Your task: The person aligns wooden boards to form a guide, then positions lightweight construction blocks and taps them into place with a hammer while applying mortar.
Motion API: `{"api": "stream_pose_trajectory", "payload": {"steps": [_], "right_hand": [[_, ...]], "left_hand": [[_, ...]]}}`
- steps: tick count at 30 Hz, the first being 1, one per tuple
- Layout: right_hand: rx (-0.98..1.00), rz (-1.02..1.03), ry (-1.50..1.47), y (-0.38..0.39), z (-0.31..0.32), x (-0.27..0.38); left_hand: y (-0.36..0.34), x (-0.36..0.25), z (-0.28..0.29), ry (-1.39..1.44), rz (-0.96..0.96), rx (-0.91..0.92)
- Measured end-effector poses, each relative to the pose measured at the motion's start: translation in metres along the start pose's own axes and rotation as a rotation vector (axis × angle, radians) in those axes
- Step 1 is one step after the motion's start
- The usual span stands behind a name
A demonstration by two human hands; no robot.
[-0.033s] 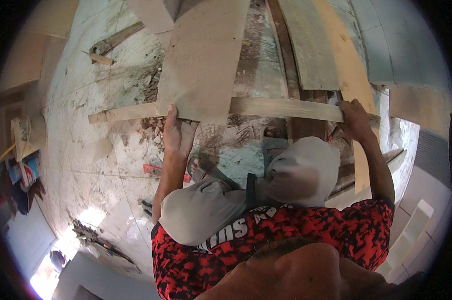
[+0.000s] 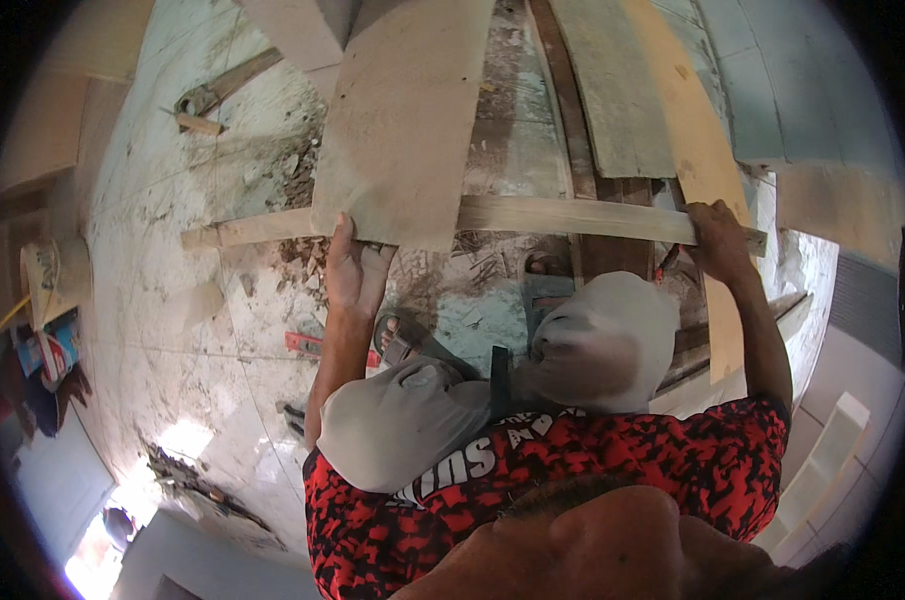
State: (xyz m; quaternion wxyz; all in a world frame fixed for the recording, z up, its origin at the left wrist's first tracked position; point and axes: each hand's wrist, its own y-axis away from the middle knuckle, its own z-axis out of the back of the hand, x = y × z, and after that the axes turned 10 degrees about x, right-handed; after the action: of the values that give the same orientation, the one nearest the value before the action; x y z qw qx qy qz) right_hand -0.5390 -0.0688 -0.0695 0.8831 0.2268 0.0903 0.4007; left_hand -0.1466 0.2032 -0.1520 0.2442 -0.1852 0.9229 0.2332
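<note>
A long narrow wooden strip (image 2: 573,215) lies crosswise in front of me, and a wide plywood board (image 2: 398,120) rests over its left part. My left hand (image 2: 356,270) grips the board's near left corner, thumb on top and fingers hidden beneath it. Whether those fingers also touch the strip, I cannot tell. Near the strip's right end, my right hand (image 2: 720,240) is closed around it, with knuckles up.
A grey board (image 2: 613,100) and a yellowish plank (image 2: 698,120) lie at the far right. Rubble (image 2: 303,265) litters the dirty tiled floor. A red level (image 2: 303,342) lies by my left forearm. A bucket (image 2: 58,280) stands at the left.
The strip and my right hand have shifted slightly to the right. My left hand keeps its hold at the board's corner.
</note>
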Motion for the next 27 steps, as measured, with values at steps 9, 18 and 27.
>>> {"api": "stream_pose_trajectory", "payload": {"steps": [9,18,27], "right_hand": [[-0.067,-0.331,0.112,0.084,-0.025,-0.149],[-0.056,-0.449,0.151,0.093,-0.063,-0.237],[0.091,0.014,-0.46,0.035,-0.045,-0.121]], "left_hand": [[0.003,0.007,0.006,-0.167,0.209,-0.005],[0.003,0.023,0.024,-0.194,0.343,-0.035],[-0.001,0.036,0.05,-0.125,0.274,0.025]]}}
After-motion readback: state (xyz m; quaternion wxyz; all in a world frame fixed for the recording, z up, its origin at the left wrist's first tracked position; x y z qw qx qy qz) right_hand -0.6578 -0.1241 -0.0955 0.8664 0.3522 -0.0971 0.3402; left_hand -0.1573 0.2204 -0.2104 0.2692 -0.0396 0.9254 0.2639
